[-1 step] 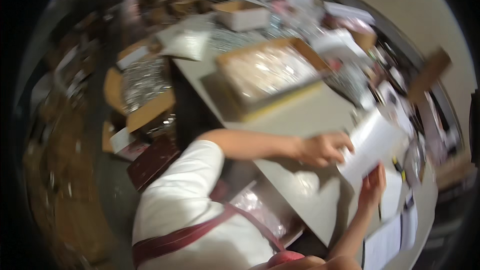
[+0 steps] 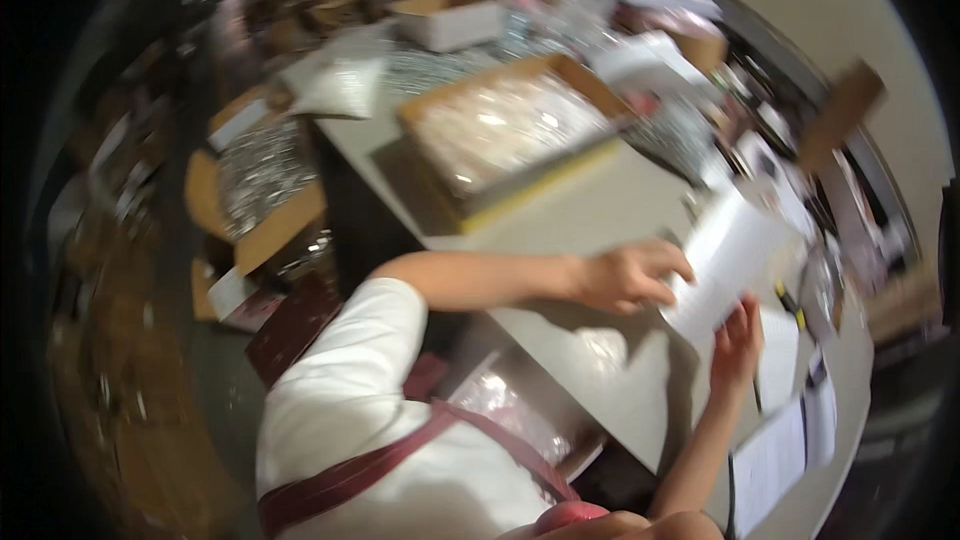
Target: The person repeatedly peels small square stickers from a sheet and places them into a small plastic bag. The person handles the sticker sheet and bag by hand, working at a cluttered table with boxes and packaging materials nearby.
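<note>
A white paper sheet (image 2: 725, 265), blurred by motion, is held up over the right part of the table. My left hand (image 2: 632, 277) reaches across from the left, its bent fingers closed at the sheet's left edge. From below, my right hand (image 2: 737, 340) grips the lower edge between thumb and fingers. Whether it is one sheet or a thin stack, I cannot tell. Below my left hand, a small clear plastic bag (image 2: 603, 348) lies on the grey tabletop (image 2: 540, 240).
Farther back stands an open carton (image 2: 455, 210) filled with clear plastic packets. A yellow-and-black cutter (image 2: 789, 304) and an open notebook (image 2: 768, 475) lie to the right. Left of the table, an open cardboard box (image 2: 290, 225) holds shiny bags. A drawer (image 2: 560, 440) with plastic bags sits beneath the table edge.
The whole view has shifted slightly, so the table and boxes appear farther left and a little higher. Both hands keep their hold on the paper sheet.
</note>
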`<state>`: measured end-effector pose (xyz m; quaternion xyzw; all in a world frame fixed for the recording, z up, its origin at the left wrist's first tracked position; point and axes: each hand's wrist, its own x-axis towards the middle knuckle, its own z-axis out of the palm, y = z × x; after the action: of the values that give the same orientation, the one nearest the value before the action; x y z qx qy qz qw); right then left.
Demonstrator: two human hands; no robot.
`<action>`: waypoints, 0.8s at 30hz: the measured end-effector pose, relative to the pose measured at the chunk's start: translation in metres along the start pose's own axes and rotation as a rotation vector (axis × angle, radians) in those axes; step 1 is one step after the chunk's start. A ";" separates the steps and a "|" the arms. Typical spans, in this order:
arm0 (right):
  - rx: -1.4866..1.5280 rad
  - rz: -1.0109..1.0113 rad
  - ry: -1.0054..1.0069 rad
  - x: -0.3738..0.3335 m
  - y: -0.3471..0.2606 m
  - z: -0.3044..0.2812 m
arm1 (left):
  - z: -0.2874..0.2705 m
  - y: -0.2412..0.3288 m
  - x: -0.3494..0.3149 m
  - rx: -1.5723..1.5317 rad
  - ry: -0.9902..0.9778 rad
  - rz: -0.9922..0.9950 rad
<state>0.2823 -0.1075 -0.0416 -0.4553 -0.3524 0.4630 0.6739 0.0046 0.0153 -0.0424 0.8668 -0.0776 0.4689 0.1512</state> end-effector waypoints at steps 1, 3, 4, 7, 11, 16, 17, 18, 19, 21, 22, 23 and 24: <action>0.104 0.040 -0.008 -0.005 -0.003 0.013 | -0.005 0.014 0.007 0.112 0.007 0.021; 0.280 0.005 -0.198 -0.003 -0.002 0.005 | -0.002 0.013 0.014 0.241 0.023 0.198; 0.214 -0.019 -0.105 -0.009 -0.008 0.014 | -0.004 0.020 0.021 0.223 0.004 0.199; -0.060 -0.123 0.049 -0.014 -0.010 0.025 | -0.003 0.019 0.020 0.182 -0.049 0.180; -0.030 -0.036 0.094 -0.019 -0.014 0.029 | -0.013 0.026 0.019 -0.129 -0.032 -0.126; -0.001 -0.015 0.048 -0.026 -0.019 0.042 | -0.022 0.021 0.021 -1.014 0.298 -0.823; 0.015 -0.003 0.035 -0.028 -0.018 0.045 | -0.025 0.021 0.024 -1.150 0.318 -0.906; 0.019 0.007 0.011 -0.029 -0.015 0.049 | -0.025 0.022 0.026 -1.228 0.232 -0.949; 0.023 0.017 -0.012 -0.033 -0.012 0.052 | -0.025 0.026 0.028 -1.225 0.164 -0.984; -0.044 0.010 -0.053 -0.035 -0.010 0.054 | -0.025 0.036 0.030 -1.214 0.024 -1.050; -0.115 -0.007 -0.070 -0.035 -0.009 0.054 | -0.020 0.036 0.025 -1.219 0.066 -1.043; -0.186 -0.025 -0.087 -0.034 -0.009 0.054 | -0.018 0.033 0.021 -1.140 0.093 -1.022; -0.259 -0.044 -0.100 -0.034 -0.009 0.053 | -0.015 0.030 0.019 -1.065 0.118 -0.999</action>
<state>0.2270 -0.1255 -0.0168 -0.5069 -0.4522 0.4210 0.6011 -0.0057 -0.0079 -0.0132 0.5813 0.1176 0.2888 0.7516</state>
